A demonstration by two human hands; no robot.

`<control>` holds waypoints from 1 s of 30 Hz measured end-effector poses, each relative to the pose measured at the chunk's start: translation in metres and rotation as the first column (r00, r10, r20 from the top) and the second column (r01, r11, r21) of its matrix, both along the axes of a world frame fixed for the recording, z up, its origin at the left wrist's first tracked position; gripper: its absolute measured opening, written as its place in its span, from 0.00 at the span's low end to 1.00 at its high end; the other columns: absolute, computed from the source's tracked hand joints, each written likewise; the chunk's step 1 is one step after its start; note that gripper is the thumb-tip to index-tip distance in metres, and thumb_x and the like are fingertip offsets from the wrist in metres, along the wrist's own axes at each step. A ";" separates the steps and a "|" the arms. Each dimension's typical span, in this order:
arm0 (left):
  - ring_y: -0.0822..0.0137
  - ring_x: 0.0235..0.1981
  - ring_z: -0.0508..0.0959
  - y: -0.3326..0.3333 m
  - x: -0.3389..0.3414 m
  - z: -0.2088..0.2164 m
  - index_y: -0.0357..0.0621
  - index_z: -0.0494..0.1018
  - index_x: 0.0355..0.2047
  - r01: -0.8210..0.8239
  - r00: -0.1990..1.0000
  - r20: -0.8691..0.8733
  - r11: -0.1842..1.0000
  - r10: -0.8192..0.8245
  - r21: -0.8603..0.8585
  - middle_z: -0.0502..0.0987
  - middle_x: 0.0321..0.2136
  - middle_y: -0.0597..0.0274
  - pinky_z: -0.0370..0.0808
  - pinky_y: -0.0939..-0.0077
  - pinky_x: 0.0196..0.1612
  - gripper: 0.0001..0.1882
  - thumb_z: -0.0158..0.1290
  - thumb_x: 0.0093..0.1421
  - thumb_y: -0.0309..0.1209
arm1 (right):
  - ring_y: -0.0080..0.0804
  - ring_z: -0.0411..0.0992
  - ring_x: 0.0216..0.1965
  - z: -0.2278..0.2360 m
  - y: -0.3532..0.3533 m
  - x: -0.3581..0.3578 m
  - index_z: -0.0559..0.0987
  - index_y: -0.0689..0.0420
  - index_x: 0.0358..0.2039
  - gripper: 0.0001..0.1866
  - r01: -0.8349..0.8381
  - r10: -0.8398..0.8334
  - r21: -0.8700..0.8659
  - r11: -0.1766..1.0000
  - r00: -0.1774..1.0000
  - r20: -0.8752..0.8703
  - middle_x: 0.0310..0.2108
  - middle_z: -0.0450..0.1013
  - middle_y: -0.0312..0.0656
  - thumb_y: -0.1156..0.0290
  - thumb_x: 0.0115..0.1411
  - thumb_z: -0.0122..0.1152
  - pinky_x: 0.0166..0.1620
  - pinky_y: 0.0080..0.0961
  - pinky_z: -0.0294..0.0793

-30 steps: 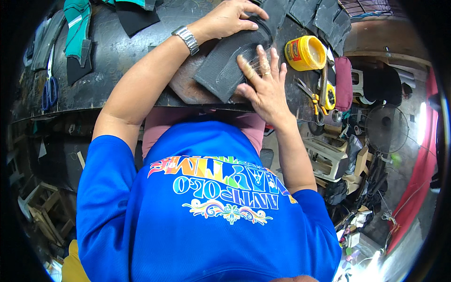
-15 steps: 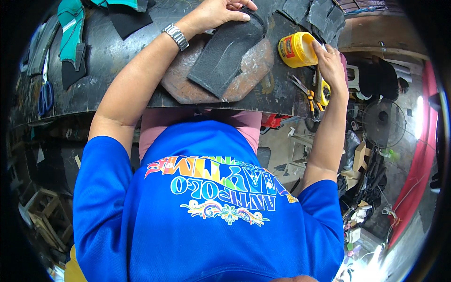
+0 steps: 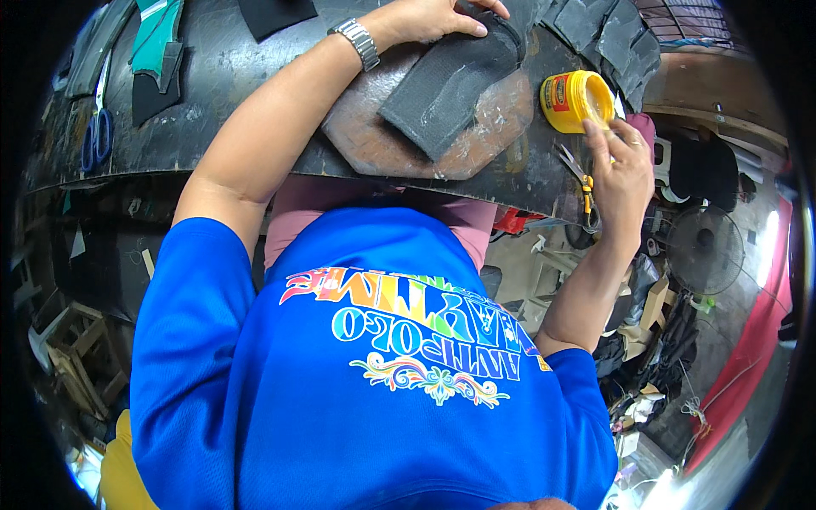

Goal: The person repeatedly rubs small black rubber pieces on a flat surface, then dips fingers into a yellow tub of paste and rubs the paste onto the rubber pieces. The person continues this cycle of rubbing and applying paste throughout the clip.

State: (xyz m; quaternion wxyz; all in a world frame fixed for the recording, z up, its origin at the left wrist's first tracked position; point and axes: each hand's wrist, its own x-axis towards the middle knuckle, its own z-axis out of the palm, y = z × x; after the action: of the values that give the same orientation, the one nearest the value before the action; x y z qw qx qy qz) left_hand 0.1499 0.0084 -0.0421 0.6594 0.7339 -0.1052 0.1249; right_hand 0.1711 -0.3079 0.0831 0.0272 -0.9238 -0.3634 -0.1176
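near the front edge of the surface (image 3: 238,85) lies a slab (image 3: 361,127), with a fabric piece (image 3: 438,102) on top and the left hand (image 3: 438,19) at that piece's far end. right of the slab stands a tub (image 3: 561,102); the right hand (image 3: 623,170) is just before its mouth. snips (image 3: 586,183) lie before the tub, stacked sheets (image 3: 608,38) behind it. scissors (image 3: 99,136) lie far left. a fan (image 3: 705,251) stands beyond the surface, to the right.

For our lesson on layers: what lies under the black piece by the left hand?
A brown slab shows on both sides of the black piece; what the piece covers cannot be seen.
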 end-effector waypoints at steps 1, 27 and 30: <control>0.73 0.41 0.79 0.002 0.000 0.000 0.40 0.78 0.50 0.003 0.998 -0.055 1.000 -0.003 -0.002 0.82 0.39 0.61 0.76 0.75 0.46 0.20 0.60 0.55 0.21 | 0.49 0.70 0.57 -0.006 0.008 -0.011 0.87 0.55 0.42 0.23 -0.095 0.122 0.162 0.982 0.979 -0.166 0.54 0.74 0.50 0.48 0.66 0.57 0.60 0.41 0.66; 0.82 0.20 0.67 0.007 -0.017 0.020 0.43 0.75 0.53 0.102 0.978 -0.178 0.993 -0.111 -0.056 0.78 0.32 0.66 0.65 0.84 0.21 0.22 0.57 0.57 0.18 | 0.53 0.39 0.75 -0.090 0.036 -0.056 0.84 0.46 0.52 0.36 -0.290 0.642 0.627 0.723 0.619 -0.452 0.70 0.60 0.49 0.36 0.71 0.31 0.72 0.57 0.29; 0.82 0.19 0.66 0.007 -0.017 0.021 0.43 0.75 0.53 0.098 0.975 -0.199 0.995 -0.100 -0.019 0.78 0.31 0.67 0.64 0.84 0.20 0.22 0.57 0.57 0.18 | 0.56 0.39 0.75 -0.098 0.042 -0.053 0.76 0.46 0.62 0.33 -0.125 0.411 0.538 0.834 0.791 -0.453 0.72 0.53 0.53 0.40 0.72 0.33 0.71 0.58 0.31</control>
State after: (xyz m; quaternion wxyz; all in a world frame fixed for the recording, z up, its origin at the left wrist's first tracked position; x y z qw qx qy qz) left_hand 0.1325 0.0156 -0.0207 0.6753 0.7336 -0.0742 0.0179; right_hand 0.1180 -0.2663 -0.0147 0.3762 -0.8172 -0.4306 0.0727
